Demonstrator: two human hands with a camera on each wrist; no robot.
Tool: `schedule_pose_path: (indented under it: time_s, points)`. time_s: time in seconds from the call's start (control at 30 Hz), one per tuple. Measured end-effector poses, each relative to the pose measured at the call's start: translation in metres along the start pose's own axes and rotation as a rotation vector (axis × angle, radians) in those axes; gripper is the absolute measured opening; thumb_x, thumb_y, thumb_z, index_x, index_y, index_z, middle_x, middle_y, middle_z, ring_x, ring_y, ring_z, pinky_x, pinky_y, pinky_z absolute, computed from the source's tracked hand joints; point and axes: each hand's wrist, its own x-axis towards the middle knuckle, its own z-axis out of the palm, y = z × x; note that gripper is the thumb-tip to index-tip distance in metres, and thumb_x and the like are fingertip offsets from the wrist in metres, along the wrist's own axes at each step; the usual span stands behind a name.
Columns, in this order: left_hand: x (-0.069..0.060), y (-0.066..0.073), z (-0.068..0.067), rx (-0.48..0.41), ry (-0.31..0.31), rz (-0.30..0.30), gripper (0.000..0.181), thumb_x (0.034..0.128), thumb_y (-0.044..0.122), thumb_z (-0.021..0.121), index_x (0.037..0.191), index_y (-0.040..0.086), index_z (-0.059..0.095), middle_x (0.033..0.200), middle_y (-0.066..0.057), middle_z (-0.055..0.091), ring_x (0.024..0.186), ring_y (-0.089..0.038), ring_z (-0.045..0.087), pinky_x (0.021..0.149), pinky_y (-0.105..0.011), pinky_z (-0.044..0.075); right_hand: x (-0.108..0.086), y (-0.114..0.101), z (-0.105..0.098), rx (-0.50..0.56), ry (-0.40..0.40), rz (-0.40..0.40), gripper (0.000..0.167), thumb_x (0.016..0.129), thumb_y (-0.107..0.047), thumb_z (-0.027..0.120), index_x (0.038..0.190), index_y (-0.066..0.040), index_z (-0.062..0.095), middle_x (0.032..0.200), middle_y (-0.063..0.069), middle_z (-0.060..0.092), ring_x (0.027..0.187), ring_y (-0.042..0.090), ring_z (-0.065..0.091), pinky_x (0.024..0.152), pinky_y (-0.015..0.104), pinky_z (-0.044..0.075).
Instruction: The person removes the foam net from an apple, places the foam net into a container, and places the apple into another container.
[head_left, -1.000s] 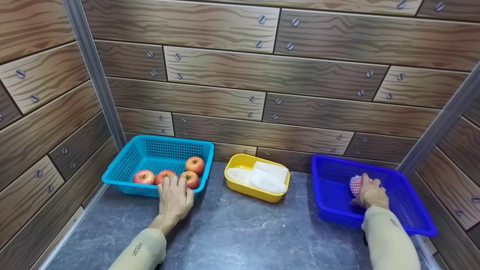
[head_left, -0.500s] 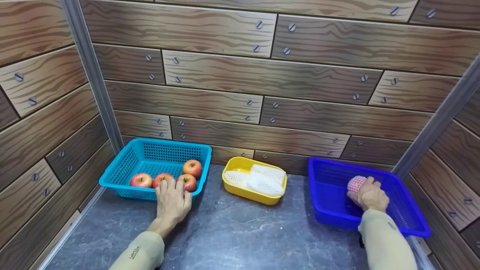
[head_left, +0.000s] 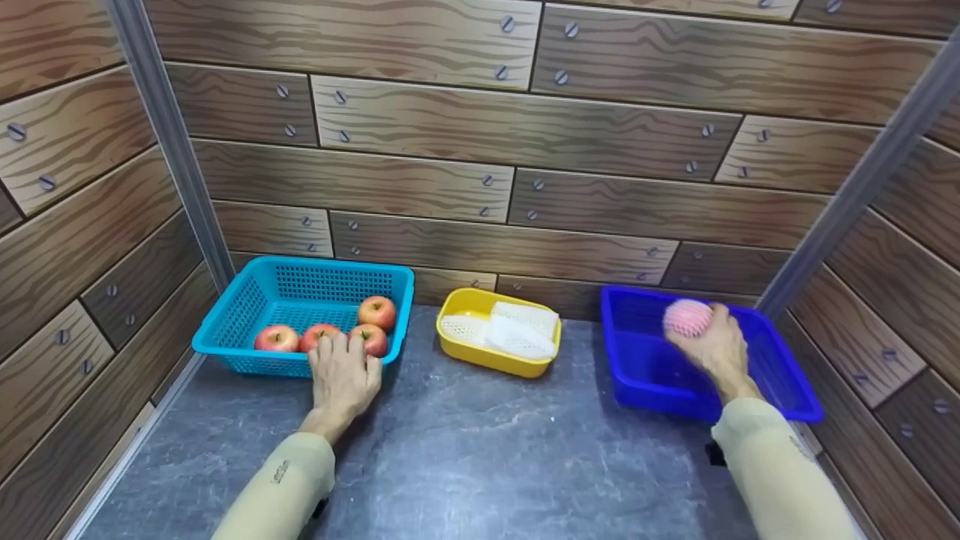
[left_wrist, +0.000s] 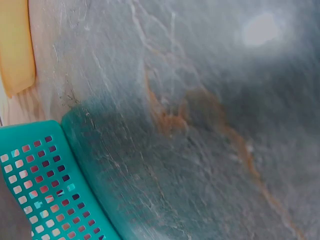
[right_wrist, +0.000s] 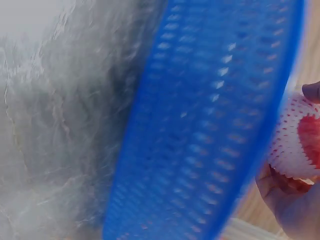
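Note:
My right hand grips an apple in a pink-white foam net and holds it above the dark blue basket. In the right wrist view, red skin shows through an opening in the net, with a thumb and fingers around it. My left hand rests on the front rim of the turquoise basket, its fingers over the rim near several bare apples; its fingertips are hidden. Only the table and the turquoise basket's perforated side show clearly in the left wrist view, without the hand.
Between the two baskets stands a yellow tray with white foam nets in it. Wood-patterned walls enclose the grey marbled tabletop at the back and both sides.
The right hand has lifted the netted apple from low inside the dark blue basket to above it, slightly leftward. My left hand stays on the turquoise rim. The head view has shifted a little.

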Motion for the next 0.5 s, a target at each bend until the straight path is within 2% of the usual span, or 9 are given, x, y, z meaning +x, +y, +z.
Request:
schedule_pose_path:
  time_s: [0.13,0.27,0.4,0.5]
  points:
    - [0.004,0.001,-0.003,-0.002,-0.029,-0.014,0.036,0.0984,0.023,0.066,0.122,-0.004,0.069,0.109,-0.03,0.066,0.104,-0.049,0.053,0.093,-0.064,0.04,-0.012,-0.022,-0.01,0.043,0.038,-0.093,0.095,0.088,-0.05,0.085,0.156,0.005,0.047,0.143,0.039,0.065,0.132,0.058,0.065,0.11,0.071,0.051]
    - [0.009,0.002,-0.006,-0.005,-0.067,-0.03,0.034,0.1004,0.023,0.065,0.122,-0.003,0.068,0.114,-0.03,0.066,0.109,-0.05,0.054,0.097,-0.065,0.04,-0.03,-0.044,-0.016,0.079,0.039,-0.182,0.093,0.087,-0.052,0.09,0.154,0.0,0.052,0.14,0.034,0.07,0.128,0.054,0.069,0.106,0.068,0.053]
    - [0.007,0.003,-0.008,-0.003,-0.124,-0.052,0.032,0.1018,0.024,0.064,0.119,-0.003,0.067,0.117,-0.03,0.067,0.113,-0.05,0.054,0.099,-0.066,0.04,-0.055,-0.063,-0.014,0.122,-0.002,-0.227,0.095,0.087,-0.051,0.092,0.156,-0.001,0.052,0.14,0.032,0.072,0.124,0.051,0.072,0.105,0.066,0.056]
    - [0.003,0.004,-0.009,-0.006,-0.14,-0.054,0.032,0.1023,0.025,0.063,0.118,-0.002,0.067,0.117,-0.031,0.067,0.113,-0.05,0.055,0.1,-0.066,0.04,-0.077,-0.075,-0.009,0.168,-0.046,-0.267,0.093,0.085,-0.046,0.095,0.156,-0.001,0.054,0.14,0.031,0.073,0.124,0.048,0.074,0.105,0.064,0.059]
